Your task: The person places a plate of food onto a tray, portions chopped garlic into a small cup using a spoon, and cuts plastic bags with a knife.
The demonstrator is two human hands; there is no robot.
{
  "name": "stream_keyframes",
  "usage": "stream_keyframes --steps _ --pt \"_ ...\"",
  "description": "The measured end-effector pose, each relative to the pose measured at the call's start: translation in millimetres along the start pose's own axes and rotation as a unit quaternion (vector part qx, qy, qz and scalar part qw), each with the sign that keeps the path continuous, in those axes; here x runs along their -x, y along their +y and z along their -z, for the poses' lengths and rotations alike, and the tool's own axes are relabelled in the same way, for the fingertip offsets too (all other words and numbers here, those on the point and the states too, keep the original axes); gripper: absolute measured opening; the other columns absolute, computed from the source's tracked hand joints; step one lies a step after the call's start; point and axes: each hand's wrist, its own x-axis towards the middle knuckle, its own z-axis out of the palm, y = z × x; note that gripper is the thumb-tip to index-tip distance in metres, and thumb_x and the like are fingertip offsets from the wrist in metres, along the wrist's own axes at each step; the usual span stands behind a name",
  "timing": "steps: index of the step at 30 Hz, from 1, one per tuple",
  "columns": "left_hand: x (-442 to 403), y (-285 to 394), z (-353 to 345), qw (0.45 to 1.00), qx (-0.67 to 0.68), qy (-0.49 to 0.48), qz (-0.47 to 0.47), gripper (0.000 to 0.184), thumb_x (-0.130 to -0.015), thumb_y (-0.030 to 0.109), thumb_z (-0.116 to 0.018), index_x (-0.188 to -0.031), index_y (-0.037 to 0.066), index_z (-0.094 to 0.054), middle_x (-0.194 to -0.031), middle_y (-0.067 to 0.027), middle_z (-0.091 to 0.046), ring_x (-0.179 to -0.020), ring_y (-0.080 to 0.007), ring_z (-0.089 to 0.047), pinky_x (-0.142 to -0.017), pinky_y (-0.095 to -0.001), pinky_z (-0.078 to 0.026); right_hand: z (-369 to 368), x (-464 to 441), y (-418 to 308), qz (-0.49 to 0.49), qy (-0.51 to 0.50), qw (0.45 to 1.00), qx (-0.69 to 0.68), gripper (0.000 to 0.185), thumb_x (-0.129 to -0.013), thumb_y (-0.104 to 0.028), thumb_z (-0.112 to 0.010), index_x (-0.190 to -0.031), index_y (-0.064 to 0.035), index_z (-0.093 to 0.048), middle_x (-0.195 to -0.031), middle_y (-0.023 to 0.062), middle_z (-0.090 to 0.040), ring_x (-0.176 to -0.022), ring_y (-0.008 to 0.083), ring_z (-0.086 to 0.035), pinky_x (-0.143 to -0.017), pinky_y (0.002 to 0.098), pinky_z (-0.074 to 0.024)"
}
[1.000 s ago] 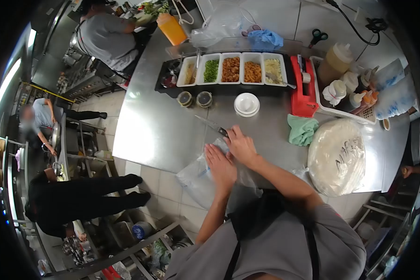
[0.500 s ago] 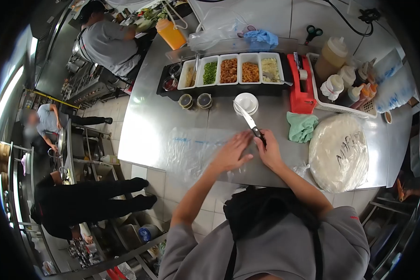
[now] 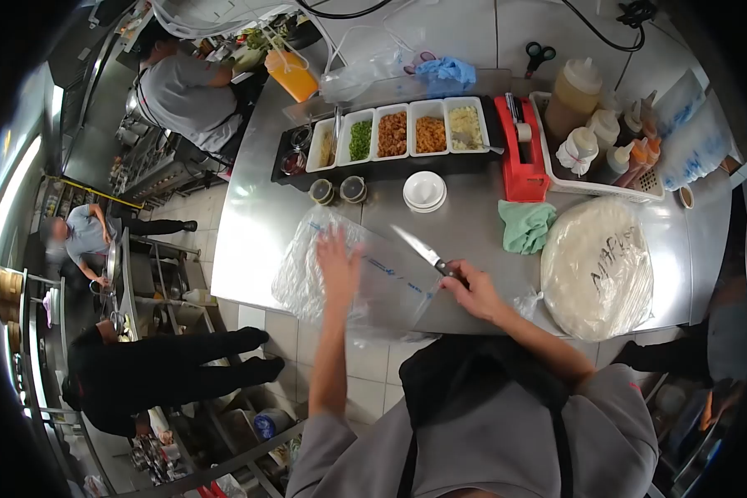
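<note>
My right hand (image 3: 475,290) is closed around the dark handle of a knife (image 3: 422,248), whose blade points up and to the left over the steel table. Fingers apart, my left hand (image 3: 338,259) is over a clear plastic bag (image 3: 303,264) with blue print; it is slightly blurred, and whether it presses on the plastic I cannot tell. Beyond the knife stands a stack of small white bowls (image 3: 424,192). A large round pack in plastic wrap (image 3: 598,270), marked with handwriting, lies to the right of my right hand.
A black rack holds white trays of chopped food (image 3: 393,134). At the right are a red tape dispenser (image 3: 523,162), a green cloth (image 3: 527,227) and a white basket (image 3: 610,194) of squeeze bottles. Two small jars (image 3: 353,190) stand left of the bowls. Several people work nearby.
My left hand has moved left, away from the knife, onto the plastic bag, which now lies differently. My right hand with the knife has shifted slightly down, the blade tilting further left.
</note>
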Motion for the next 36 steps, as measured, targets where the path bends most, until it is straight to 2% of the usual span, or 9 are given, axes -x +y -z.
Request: stream_keyframes --steps 4,7,8,12,15,21,24,32,36 --pt "66 113 19 0.992 0.11 -0.052 -0.013 0.039 -0.077 0.032 -0.068 -0.109 0.01 -0.062 -0.112 -0.0093 -0.057 -0.115 -0.0311 -0.047 -0.093 -0.0436 -0.033 12 12 13 -0.038 0.049 0.996 -0.071 0.029 -0.088 -0.018 -0.059 -0.108 0.0016 -0.051 -0.078 0.0082 -0.064 -0.072 0.0117 -0.061 -0.066 0.0275 -0.0473" --pt "87 124 3 0.97 0.233 0.002 0.074 0.021 -0.072 0.022 -0.073 -0.09 0.01 -0.069 -0.096 -0.0055 -0.06 -0.102 -0.0261 -0.053 -0.087 -0.0401 -0.037 25 23 5 -0.053 0.061 0.995 -0.059 0.028 -0.088 -0.016 -0.059 -0.107 0.0027 -0.051 -0.078 0.01 -0.064 -0.072 0.0129 -0.061 -0.067 0.0273 -0.0474" --pt "87 121 -1 0.967 0.246 0.033 0.065 0.013 -0.071 0.014 -0.073 -0.081 0.007 -0.07 -0.09 -0.0067 -0.059 -0.093 -0.0248 -0.054 -0.082 -0.0363 -0.041 28 26 7 -0.053 0.058 0.996 -0.04 0.028 -0.088 -0.016 -0.059 -0.107 0.0022 -0.052 -0.078 0.0108 -0.064 -0.072 0.0146 -0.062 -0.067 0.028 -0.0476" --pt "87 113 -4 0.948 0.301 0.033 0.1 0.012 -0.075 0.013 -0.072 -0.081 0.003 -0.069 -0.088 -0.0089 -0.06 -0.089 -0.0248 -0.056 -0.076 -0.0335 -0.044 39 39 5 -0.031 0.037 0.996 0.077 0.028 -0.085 -0.019 -0.062 -0.105 -0.0006 -0.055 -0.082 0.0144 -0.065 -0.073 0.026 -0.064 -0.068 0.0327 -0.0491" --pt "86 112 -3 0.934 0.328 0.037 0.135 0.013 -0.077 0.013 -0.07 -0.081 0.001 -0.068 -0.087 -0.0103 -0.061 -0.086 -0.0245 -0.056 -0.075 -0.0327 -0.045 52 50 -2 0.044 0.037 0.982 0.181 0.027 -0.082 -0.02 -0.064 -0.102 -0.003 -0.059 -0.085 0.015 -0.065 -0.075 0.0335 -0.063 -0.067 0.0372 -0.0495" --pt "85 112 -2 0.935 0.326 0.039 0.136 0.013 -0.079 0.013 -0.069 -0.082 0.0 -0.066 -0.087 -0.0109 -0.062 -0.086 -0.0247 -0.057 -0.076 -0.0327 -0.045 65 56 -12 0.069 -0.012 0.969 0.235 0.024 -0.078 -0.02 -0.066 -0.096 -0.005 -0.062 -0.086 0.0116 -0.063 -0.07 0.0325 -0.061 -0.064 0.0411 -0.0491" --pt "84 113 -2 0.94 0.319 0.045 0.116 0.014 -0.08 0.014 -0.067 -0.081 0.0 -0.065 -0.088 -0.0109 -0.061 -0.086 -0.0253 -0.056 -0.077 -0.0325 -0.044 57 52 -11 0.093 -0.003 0.952 0.293 0.022 -0.078 -0.02 -0.065 -0.094 -0.0055 -0.063 -0.087 0.0101 -0.06 -0.068 0.0312 -0.061 -0.062 0.0403 -0.0492" --pt "83 114 -3 0.936 0.322 0.025 0.141 0.014 -0.086 0.014 -0.059 -0.084 0.001 -0.061 -0.087 -0.0098 -0.061 -0.086 -0.0267 -0.055 -0.078 -0.0346 -0.043 61 57 -6 0.091 0.015 0.952 0.292 0.022 -0.079 -0.021 -0.065 -0.095 -0.0058 -0.064 -0.086 0.0077 -0.058 -0.062 0.0277 -0.06 -0.056 0.0385 -0.0488" --pt "71 126 8 0.986 0.16 0.001 0.054 0.024 -0.091 0.017 -0.049 -0.109 0.002 -0.056 -0.11 -0.0142 -0.054 -0.109 -0.0317 -0.047 -0.092 -0.0407 -0.036 48 46 -7 0.111 0.02 0.946 0.303 0.021 -0.078 -0.021 -0.066 -0.093 -0.0057 -0.064 -0.085 0.0061 -0.056 -0.062 0.0253 -0.06 -0.056 0.0376 -0.0492"
